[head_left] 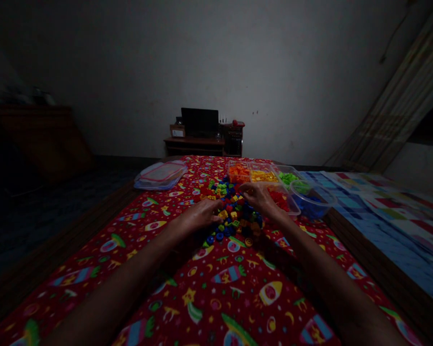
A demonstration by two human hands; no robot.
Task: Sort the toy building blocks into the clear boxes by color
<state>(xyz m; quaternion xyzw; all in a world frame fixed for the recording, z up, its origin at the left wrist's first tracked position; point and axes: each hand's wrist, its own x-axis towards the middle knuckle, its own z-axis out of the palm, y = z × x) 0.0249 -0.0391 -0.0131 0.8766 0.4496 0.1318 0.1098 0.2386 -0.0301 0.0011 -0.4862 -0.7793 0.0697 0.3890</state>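
Observation:
A heap of small mixed-colour toy bricks point(233, 211) lies on a red patterned cloth point(220, 283). My left hand point(200, 215) rests at the heap's left edge, fingers curled onto the bricks; what they hold, if anything, is hidden. My right hand point(258, 196) lies on the heap's right side, fingers bent down among the bricks next to the tub of red bricks point(282, 199). Behind the heap stand clear tubs of orange bricks point(238, 172), yellow bricks point(262, 175), green bricks point(287, 177) and a round blue one point(312, 199).
A stack of clear lids point(161, 174) sits at the cloth's far left. A wooden rim point(364, 254) borders the cloth on the right, with a blue patterned sheet point(389, 211) beyond. A low cabinet with a dark screen point(200, 126) stands against the far wall. The room is dim.

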